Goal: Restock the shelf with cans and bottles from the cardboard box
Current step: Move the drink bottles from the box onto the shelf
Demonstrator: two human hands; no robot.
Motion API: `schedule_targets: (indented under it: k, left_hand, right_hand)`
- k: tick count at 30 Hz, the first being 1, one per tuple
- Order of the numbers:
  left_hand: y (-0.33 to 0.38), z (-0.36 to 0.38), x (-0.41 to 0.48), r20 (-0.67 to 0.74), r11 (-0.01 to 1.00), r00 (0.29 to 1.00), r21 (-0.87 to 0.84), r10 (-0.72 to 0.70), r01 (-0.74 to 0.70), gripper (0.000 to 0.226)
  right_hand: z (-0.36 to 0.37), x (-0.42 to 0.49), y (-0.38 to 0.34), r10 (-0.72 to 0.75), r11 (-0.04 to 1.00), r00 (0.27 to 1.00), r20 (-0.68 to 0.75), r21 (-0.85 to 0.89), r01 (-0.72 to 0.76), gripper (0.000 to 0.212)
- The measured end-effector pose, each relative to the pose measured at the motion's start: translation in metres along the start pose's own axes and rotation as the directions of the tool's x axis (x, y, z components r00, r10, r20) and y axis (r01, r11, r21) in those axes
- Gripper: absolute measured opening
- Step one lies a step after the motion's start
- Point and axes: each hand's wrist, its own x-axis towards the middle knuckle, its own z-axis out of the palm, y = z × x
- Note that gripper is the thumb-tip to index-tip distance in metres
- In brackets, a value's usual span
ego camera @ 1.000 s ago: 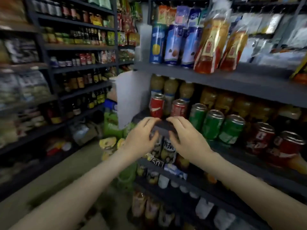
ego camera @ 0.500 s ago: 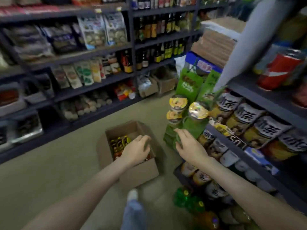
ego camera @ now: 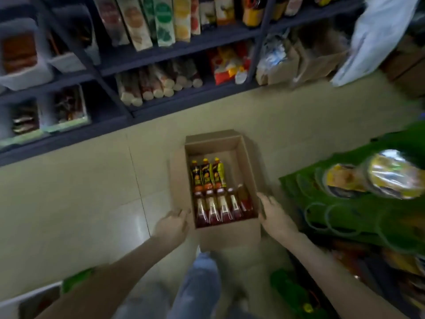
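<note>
An open cardboard box point(ego camera: 230, 236) sits on the tiled floor below me. Inside lie three dark orange-labelled bottles point(ego camera: 205, 174) at the far end and a row of several red-filled bottles point(ego camera: 218, 209) at the near end. My left hand point(ego camera: 172, 225) hovers at the box's left wall, fingers loosely bent, holding nothing. My right hand point(ego camera: 274, 216) is beside the box's right wall, fingers relaxed and empty. Whether either hand touches the cardboard is unclear.
A dark shelf unit point(ego camera: 184, 97) with packets and rolls runs along the far side of the aisle. A green crate rack point(ego camera: 358, 212) with foil-lidded tubs point(ego camera: 391, 174) stands close on the right. My jeans leg point(ego camera: 197, 284) is just behind the box.
My view has swung from the can shelf down to the floor. Both hands have dropped from the shelf edge to either side of the cardboard box.
</note>
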Motion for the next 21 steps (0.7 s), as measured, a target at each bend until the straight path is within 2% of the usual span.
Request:
schedule_targets:
  k: [3,6,8,10,12,17,19,21]
  left_hand:
    - [-0.014,0.038,0.053,0.099,0.997,0.993,0.044,-0.066,0.062,0.05]
    - [-0.017,0.082,0.114,0.123,0.99,0.982,0.009,-0.143,0.143,0.056]
    - [-0.022,0.114,0.151,0.11,0.967,0.964,-0.055,-0.242,0.249,0.058]
    - [-0.028,0.151,0.184,0.083,0.902,0.919,-0.174,-0.387,0.395,0.057]
    - [-0.035,0.19,0.214,0.086,0.852,0.885,-0.243,-0.457,0.463,0.057]
    - [-0.034,0.276,0.283,0.199,0.893,0.933,-0.285,-0.301,0.349,0.073]
    - [-0.034,0.303,0.307,0.231,0.914,0.94,-0.265,-0.25,0.308,0.077]
    - [-0.034,0.327,0.326,0.263,0.917,0.931,-0.238,-0.255,0.318,0.077]
  right_hand:
    - [0.052,0.053,0.011,0.04,0.997,0.994,0.1,0.068,-0.047,0.066]
    - [0.108,0.105,0.033,0.089,0.993,0.978,0.191,0.054,-0.101,0.073]
    - [0.145,0.137,0.046,0.098,0.993,0.967,0.236,0.046,-0.112,0.07]
    - [0.181,0.17,0.06,0.092,0.989,0.955,0.283,0.087,-0.121,0.065]
    - [0.215,0.203,0.074,0.093,0.992,0.947,0.307,0.048,-0.113,0.07]
    - [0.295,0.285,0.101,0.128,0.969,0.927,0.354,0.152,-0.192,0.059]
    - [0.323,0.311,0.109,0.092,0.97,0.942,0.324,0.184,-0.158,0.067]
    - [0.346,0.329,0.116,0.011,0.985,0.95,0.312,0.158,-0.064,0.08]
